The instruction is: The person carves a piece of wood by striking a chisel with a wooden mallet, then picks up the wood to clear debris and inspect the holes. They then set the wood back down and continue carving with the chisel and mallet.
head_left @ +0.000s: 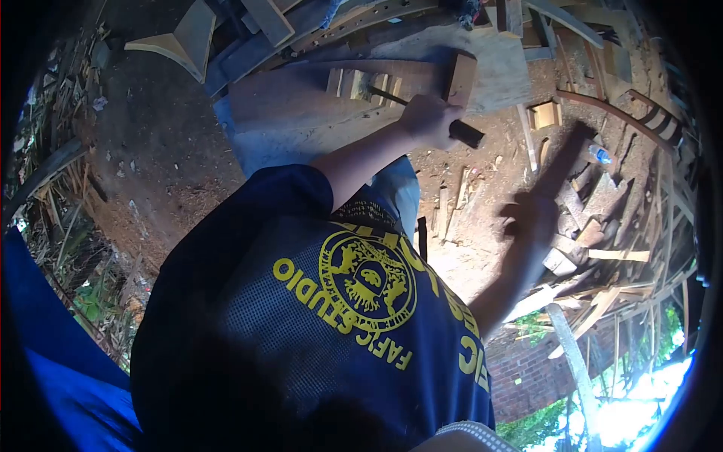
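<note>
My left hand (431, 119) is closed around the dark handle of a chisel (465, 133). Its thin blade points at a long wooden workpiece (301, 98) with several slots cut into it. My right hand (533, 215) is raised to the right of the chisel and grips a dark mallet-like tool (566, 154), blurred by motion. A small wooden block (461, 78) rests on the workpiece just above my left hand. My blue shirt with a yellow print (354, 301) fills the lower middle of the view.
Bare dirt ground (158, 151) lies to the left. Offcuts and wood scraps (580, 226) are piled on the right, with a plastic bottle (600, 154) among them. Boards and curved wooden parts (188, 41) lie at the top. A brick wall (527, 369) and greenery show at lower right.
</note>
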Available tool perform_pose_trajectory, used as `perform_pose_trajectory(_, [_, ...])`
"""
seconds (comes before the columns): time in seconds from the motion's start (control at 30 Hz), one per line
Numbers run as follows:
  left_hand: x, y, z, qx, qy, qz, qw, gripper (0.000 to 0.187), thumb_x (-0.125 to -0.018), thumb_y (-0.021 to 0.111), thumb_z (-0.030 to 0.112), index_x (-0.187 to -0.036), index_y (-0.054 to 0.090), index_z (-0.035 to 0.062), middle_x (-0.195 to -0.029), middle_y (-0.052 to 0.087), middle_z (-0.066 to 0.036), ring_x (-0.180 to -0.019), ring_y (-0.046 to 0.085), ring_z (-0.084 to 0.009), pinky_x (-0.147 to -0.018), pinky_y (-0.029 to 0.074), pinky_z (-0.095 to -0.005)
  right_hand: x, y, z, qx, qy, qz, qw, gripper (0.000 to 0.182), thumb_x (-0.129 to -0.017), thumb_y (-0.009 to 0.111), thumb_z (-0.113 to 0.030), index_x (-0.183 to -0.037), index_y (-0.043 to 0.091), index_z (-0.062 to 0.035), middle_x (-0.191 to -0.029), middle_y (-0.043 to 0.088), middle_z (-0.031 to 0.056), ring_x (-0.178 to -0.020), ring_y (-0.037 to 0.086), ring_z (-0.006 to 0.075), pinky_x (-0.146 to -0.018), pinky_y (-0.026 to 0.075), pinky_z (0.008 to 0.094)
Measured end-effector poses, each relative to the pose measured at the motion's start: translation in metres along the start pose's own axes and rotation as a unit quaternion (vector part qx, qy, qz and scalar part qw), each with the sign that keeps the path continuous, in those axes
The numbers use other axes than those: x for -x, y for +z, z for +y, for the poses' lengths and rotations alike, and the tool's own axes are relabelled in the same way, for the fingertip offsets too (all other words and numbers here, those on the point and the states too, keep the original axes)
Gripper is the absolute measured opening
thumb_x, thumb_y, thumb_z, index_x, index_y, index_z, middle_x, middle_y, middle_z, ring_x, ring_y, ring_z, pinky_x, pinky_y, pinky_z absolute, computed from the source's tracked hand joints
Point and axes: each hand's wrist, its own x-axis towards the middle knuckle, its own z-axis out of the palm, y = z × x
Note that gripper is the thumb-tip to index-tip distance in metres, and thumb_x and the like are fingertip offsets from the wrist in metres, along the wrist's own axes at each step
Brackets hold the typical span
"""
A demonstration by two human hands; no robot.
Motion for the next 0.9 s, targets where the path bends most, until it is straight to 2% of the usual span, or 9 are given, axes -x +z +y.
perform_pose_trajectory(0.17, [0.000,0.002,0.002,0.004,-0.002,-0.001,1.000,0.018,-0.060,0.071,0.028,-0.067,0.059,0.0166,-0.061,0.061,-0.002,-0.058,0.063,-0.0232,-0.053,0.049,-0.0376,-0.009,-0.004,-0.006,0.027,-0.100,0.359,0.927,0.033,-0.091,0.046,-0.022,-0.107,0.060,0.0029,-0.092,0.065,0.0183,-0.074,0.061,0.0199,-0.057,0.046,0.0245])
perform_pose_trajectory(0.27, [-0.002,0.004,0.002,0.011,0.000,0.019,1.000,0.018,-0.060,0.071,0.027,-0.067,0.059,0.0170,-0.059,0.060,-0.002,-0.056,0.063,-0.0236,-0.052,0.049,-0.0376,0.002,0.045,0.082,0.276,0.059,-0.068,0.957,0.050,-0.092,0.052,-0.037,-0.117,0.046,0.0066,-0.105,0.056,0.0266,-0.105,0.056,0.0363,-0.092,0.043,0.0409])
perform_pose_trajectory(0.33, [0.001,0.007,0.000,0.010,0.007,0.031,0.999,0.017,-0.059,0.071,0.026,-0.067,0.059,0.0170,-0.058,0.059,-0.002,-0.055,0.062,-0.0239,-0.051,0.049,-0.0375,0.010,0.041,0.094,0.157,0.088,-0.013,0.984,0.053,-0.092,0.053,-0.038,-0.119,0.045,0.0066,-0.113,0.052,0.0282,-0.110,0.051,0.0378,-0.096,0.037,0.0419])
perform_pose_trajectory(0.4, [0.000,0.005,-0.003,0.001,0.010,0.019,1.000,0.017,-0.059,0.071,0.026,-0.067,0.059,0.0170,-0.057,0.059,-0.002,-0.054,0.062,-0.0239,-0.051,0.049,-0.0373,-0.001,0.003,0.047,0.047,0.182,-0.051,0.981,0.046,-0.094,0.052,-0.034,-0.122,0.045,0.0024,-0.104,0.063,0.0185,-0.091,0.064,0.0246,-0.064,0.048,0.0278])
perform_pose_trajectory(0.43, [0.001,0.007,-0.002,-0.002,0.015,0.016,1.000,0.017,-0.059,0.071,0.026,-0.067,0.059,0.0169,-0.057,0.059,-0.002,-0.054,0.062,-0.0239,-0.051,0.049,-0.0372,0.000,-0.005,0.032,-0.037,0.105,0.015,0.994,0.038,-0.096,0.050,-0.031,-0.117,0.047,0.0012,-0.091,0.065,0.0128,-0.077,0.066,0.0172,-0.052,0.044,0.0210])
perform_pose_trajectory(0.53, [0.000,0.012,-0.001,-0.011,0.008,0.017,1.000,0.017,-0.059,0.071,0.026,-0.067,0.059,0.0167,-0.058,0.059,-0.002,-0.055,0.062,-0.0239,-0.052,0.050,-0.0369,-0.009,-0.020,0.020,-0.049,-0.135,0.193,0.971,0.031,-0.098,0.044,-0.025,-0.111,0.045,0.0029,-0.100,0.061,0.0178,-0.075,0.064,0.0193,-0.058,0.051,0.0252])
perform_pose_trajectory(0.67, [-0.001,0.016,-0.006,-0.015,0.011,0.003,1.000,0.016,-0.059,0.071,0.027,-0.069,0.063,0.0179,-0.058,0.061,-0.002,-0.054,0.063,-0.0244,-0.051,0.050,-0.0373,0.010,0.069,0.104,0.148,0.166,-0.042,0.974,0.039,-0.092,0.055,-0.031,-0.109,0.044,0.0025,-0.100,0.060,0.0222,-0.076,0.065,0.0203,-0.056,0.050,0.0261])
perform_pose_trajectory(0.73, [-0.007,0.019,-0.004,-0.033,0.008,-0.008,0.999,0.016,-0.059,0.071,0.028,-0.070,0.063,0.0182,-0.058,0.061,-0.002,-0.054,0.063,-0.0246,-0.051,0.050,-0.0375,0.013,0.052,0.094,-0.069,0.248,-0.039,0.965,0.039,-0.088,0.063,-0.025,-0.113,0.045,-0.0018,-0.086,0.063,0.0114,-0.058,0.062,0.0170,-0.051,0.043,0.0251])
perform_pose_trajectory(0.9, [-0.003,0.032,-0.006,-0.060,0.004,-0.039,0.997,0.018,-0.058,0.071,0.030,-0.071,0.064,0.0186,-0.060,0.062,-0.002,-0.056,0.064,-0.0238,-0.053,0.051,-0.0373,-0.019,-0.031,0.041,-0.071,-0.006,0.244,0.967,0.039,-0.092,0.056,-0.025,-0.114,0.046,0.0052,-0.110,0.060,0.0225,-0.094,0.064,0.0280,-0.065,0.055,0.0300])
